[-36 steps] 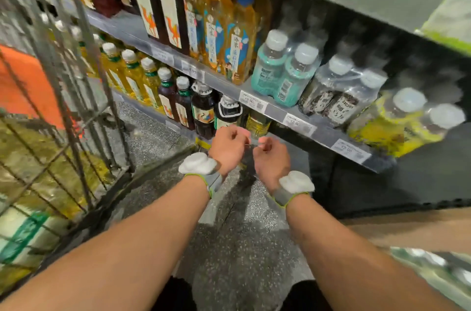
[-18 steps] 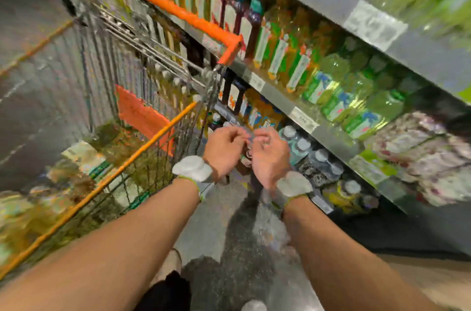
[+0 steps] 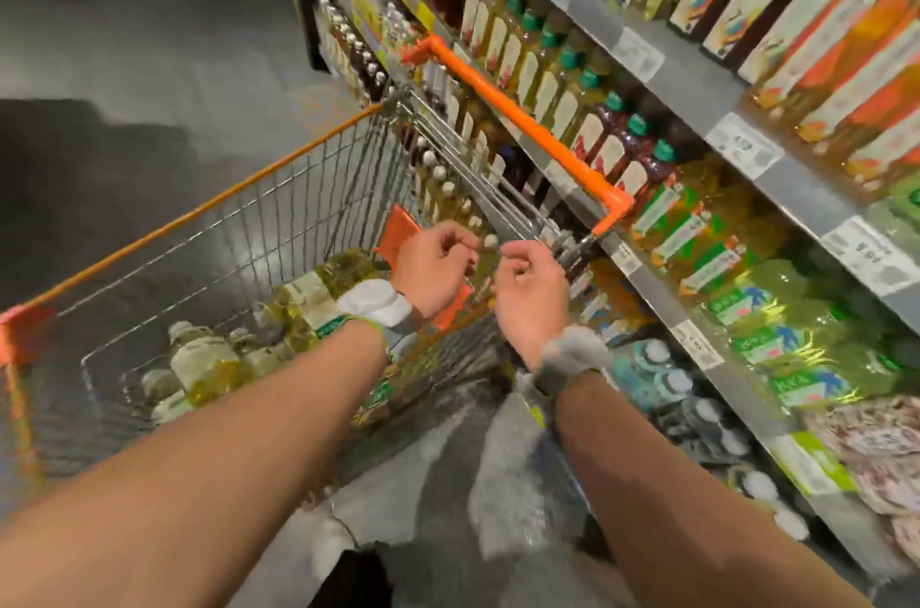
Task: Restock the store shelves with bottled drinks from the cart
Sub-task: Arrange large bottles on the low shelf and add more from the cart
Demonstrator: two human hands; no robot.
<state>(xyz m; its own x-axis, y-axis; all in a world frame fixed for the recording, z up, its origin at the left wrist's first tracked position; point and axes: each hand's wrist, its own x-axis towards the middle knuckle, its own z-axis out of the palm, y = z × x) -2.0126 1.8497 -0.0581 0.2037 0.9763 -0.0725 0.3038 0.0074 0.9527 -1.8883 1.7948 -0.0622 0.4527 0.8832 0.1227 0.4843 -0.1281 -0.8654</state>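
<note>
My left hand (image 3: 433, 266) and my right hand (image 3: 532, 294) are raised side by side over the near right corner of the wire shopping cart (image 3: 239, 229). The fingers of both are curled in, and I see nothing held in either. Several pale yellow bottled drinks (image 3: 204, 358) with white caps lie in the cart basket, to the left of and below my left forearm. The store shelves (image 3: 662, 304) run along the right, packed with bottles: green-labelled ones (image 3: 796, 333) at hand height and white-capped ones (image 3: 667, 378) on the shelf below.
The cart's orange handle (image 3: 522, 124) lies close along the shelf front, beyond my hands. An orange flap (image 3: 398, 229) sits inside the cart just behind my left hand. Grey floor (image 3: 149, 35) spreads out to the left of and beyond the cart.
The view has swung up from the low shelf to the cart and higher shelves. Both hands stayed close together and rose from near the lower shelf edge to over the cart's corner.
</note>
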